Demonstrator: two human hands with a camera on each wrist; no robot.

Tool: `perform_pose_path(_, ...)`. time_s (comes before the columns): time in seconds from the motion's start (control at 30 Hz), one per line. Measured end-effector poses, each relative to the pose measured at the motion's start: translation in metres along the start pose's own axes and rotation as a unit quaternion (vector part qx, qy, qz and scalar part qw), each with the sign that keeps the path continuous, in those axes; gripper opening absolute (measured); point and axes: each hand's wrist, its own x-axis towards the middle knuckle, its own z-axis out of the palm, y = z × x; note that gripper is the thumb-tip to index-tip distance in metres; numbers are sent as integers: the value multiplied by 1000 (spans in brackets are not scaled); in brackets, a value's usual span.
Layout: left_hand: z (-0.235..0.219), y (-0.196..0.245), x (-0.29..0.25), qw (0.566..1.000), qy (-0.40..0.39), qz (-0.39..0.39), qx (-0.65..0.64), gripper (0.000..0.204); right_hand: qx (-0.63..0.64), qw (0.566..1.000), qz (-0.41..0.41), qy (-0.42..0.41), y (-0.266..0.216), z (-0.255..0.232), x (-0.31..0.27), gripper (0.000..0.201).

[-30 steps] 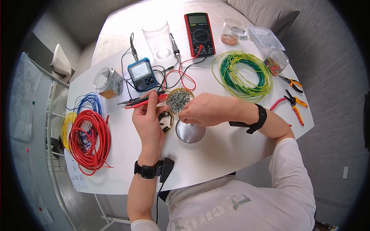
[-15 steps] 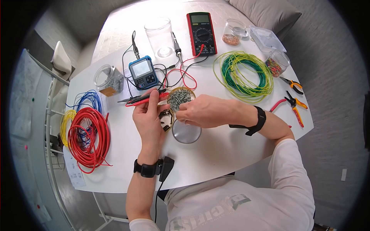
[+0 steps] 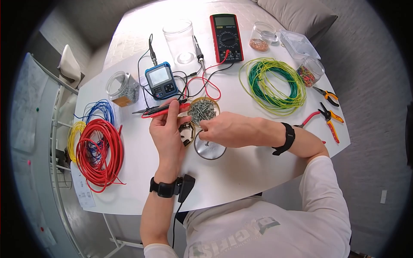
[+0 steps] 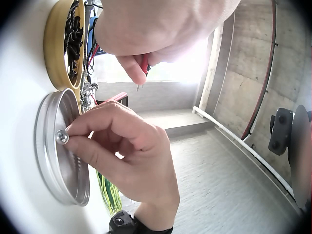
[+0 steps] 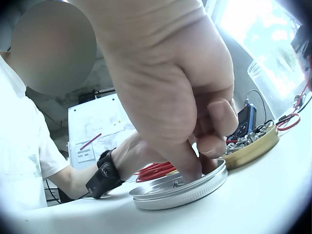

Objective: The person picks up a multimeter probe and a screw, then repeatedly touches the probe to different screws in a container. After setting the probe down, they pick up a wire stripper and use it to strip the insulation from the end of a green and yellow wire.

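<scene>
My left hand [image 3: 165,139] holds a red test probe [image 3: 150,115] and a black test probe [image 3: 148,110] between thumb and fingers, raised off the table. Low over a silver metal lid [image 3: 211,152], my right hand [image 3: 234,130] pinches a small screw [image 4: 62,137] with thumb and index finger; its head faces the left wrist camera. Beyond the right fingertips, a gold lid [image 5: 261,152] is heaped with silver screws [image 3: 202,111]. Black screws [image 4: 74,41] lie in a second gold lid [image 4: 52,41], partly hidden by the left hand in the head view.
Behind the hands are a blue handheld meter [image 3: 161,81], a red multimeter [image 3: 226,38], a soldering iron [image 3: 198,50] and a clear jar [image 3: 178,41]. Red wire [image 3: 97,159] is coiled at left, green wire [image 3: 275,86] at right. Pliers [image 3: 329,120] lie near the right edge.
A screw now shows over the silver lid beneath my right fingers, and the right wrist has turned a little. My left hand stays nearly in place with the probes.
</scene>
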Motion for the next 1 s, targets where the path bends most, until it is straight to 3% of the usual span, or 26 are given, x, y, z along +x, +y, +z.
perform_pose_path(0.33,0,1,0,1000,7,2,-7,22,116,993,7,4,3,-9,-1,12)
perform_pose_path(0.4,0,3,-1,1000,17,3,-11,23,245,967,-37,58,5,-19,-3,23)
perform_pose_path(0.43,1,4,-1,1000,28,3,-13,23,244,967,-37,59,10,-19,-2,23)
perform_pose_path(0.5,1,3,0,999,35,21,-17,23,287,957,13,45,24,-16,1,35)
perform_pose_path(0.57,1,3,0,998,40,39,-21,24,258,964,20,70,37,-19,2,28)
perform_pose_path(0.6,2,4,-1,998,40,35,-13,23,404,908,95,61,41,-20,2,25)
perform_pose_path(0.63,2,4,-2,999,41,31,-6,22,538,825,166,51,45,-21,2,22)
perform_pose_path(0.7,0,3,-1,999,24,21,0,22,550,817,160,68,50,-22,3,21)
perform_pose_path(0.77,-1,3,-2,1000,8,11,5,23,622,757,163,114,52,-21,4,23)
perform_pose_path(0.87,0,1,-2,1000,-26,-5,10,24,670,718,127,139,53,-22,2,25)
perform_pose_path(1.0,0,0,-2,999,-29,-21,13,25,688,703,115,139,53,-21,3,26)
